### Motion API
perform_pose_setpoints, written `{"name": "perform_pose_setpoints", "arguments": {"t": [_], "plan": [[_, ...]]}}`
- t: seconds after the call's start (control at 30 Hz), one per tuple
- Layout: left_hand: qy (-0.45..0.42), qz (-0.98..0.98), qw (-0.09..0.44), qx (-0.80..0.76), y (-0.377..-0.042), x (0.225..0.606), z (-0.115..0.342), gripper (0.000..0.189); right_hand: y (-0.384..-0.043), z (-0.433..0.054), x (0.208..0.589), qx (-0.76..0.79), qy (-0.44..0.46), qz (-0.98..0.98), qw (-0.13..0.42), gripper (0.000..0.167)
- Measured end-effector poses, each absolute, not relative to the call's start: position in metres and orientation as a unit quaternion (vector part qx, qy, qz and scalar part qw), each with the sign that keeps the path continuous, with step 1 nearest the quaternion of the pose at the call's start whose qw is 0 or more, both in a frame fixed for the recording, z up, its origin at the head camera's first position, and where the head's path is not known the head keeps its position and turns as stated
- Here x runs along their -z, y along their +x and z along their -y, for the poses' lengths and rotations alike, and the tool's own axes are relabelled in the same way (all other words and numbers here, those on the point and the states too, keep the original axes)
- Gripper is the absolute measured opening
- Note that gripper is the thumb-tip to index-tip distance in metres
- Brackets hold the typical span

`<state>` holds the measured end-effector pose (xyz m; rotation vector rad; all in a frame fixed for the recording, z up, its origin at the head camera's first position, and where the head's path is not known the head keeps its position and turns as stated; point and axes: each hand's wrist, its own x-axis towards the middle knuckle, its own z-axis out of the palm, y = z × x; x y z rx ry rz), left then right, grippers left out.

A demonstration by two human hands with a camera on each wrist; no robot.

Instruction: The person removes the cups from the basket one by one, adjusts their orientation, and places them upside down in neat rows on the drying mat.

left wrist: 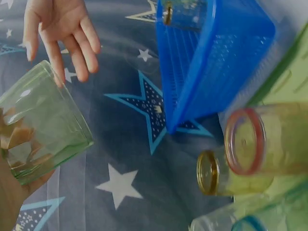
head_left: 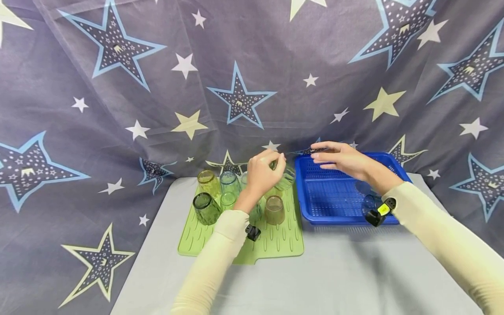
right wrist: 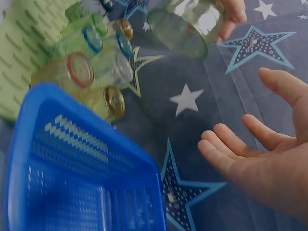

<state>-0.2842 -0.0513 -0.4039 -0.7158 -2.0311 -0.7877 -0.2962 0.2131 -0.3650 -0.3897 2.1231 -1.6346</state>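
Observation:
My left hand (head_left: 263, 173) grips a pale green-tinted drinking glass (left wrist: 53, 115) above the back of a green drying mat (head_left: 275, 245). In the right wrist view the mouth of this glass (right wrist: 180, 29) faces toward my right hand (right wrist: 269, 154). The right hand (head_left: 340, 159) hovers over the back of a blue plastic basket (head_left: 346, 220), fingers spread and holding nothing. Fingers of that hand (left wrist: 67, 38) appear near the glass rim in the left wrist view; whether they touch it, I cannot tell.
Several tinted glasses stand on the mat, among them a dark green one (head_left: 206, 210), a yellow one (head_left: 208, 183), a blue one (head_left: 230, 183) and a brownish one (head_left: 274, 211). A bluish glass (head_left: 370, 202) sits at the basket's right, partly behind my right wrist. A star-patterned cloth (head_left: 157, 100) hangs behind.

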Motion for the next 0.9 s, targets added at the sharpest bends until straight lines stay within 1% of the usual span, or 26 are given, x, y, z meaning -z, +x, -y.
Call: {"name": "perform_pose_setpoints", "arguments": {"t": [0.17, 0.43, 0.57, 0.67, 0.8, 0.9], "plan": [[-0.295, 0.827, 0.400, 0.264, -0.281, 0.406, 0.065, 0.023, -0.302, -0.225, 0.361, 0.543, -0.124, -0.809, 0.187, 0.062], [-0.305, 0.854, 0.369, 0.204, -0.276, 0.409, 0.096, 0.026, -0.319, -0.255, 0.362, 0.385, -0.140, -0.907, 0.101, 0.061], [-0.308, 0.864, 0.362, 0.169, -0.274, 0.415, 0.114, 0.027, -0.326, -0.266, 0.362, 0.332, -0.143, -0.929, 0.083, 0.059], [-0.303, 0.873, 0.353, 0.147, -0.272, 0.423, 0.128, 0.024, -0.330, -0.273, 0.363, 0.304, -0.140, -0.939, 0.079, 0.059], [-0.293, 0.886, 0.333, 0.132, -0.268, 0.434, 0.146, 0.020, -0.335, -0.281, 0.366, 0.251, -0.145, -0.955, 0.061, 0.058], [-0.286, 0.895, 0.317, 0.128, -0.265, 0.441, 0.158, 0.021, -0.337, -0.286, 0.369, 0.211, -0.155, -0.964, 0.052, 0.058]]}}
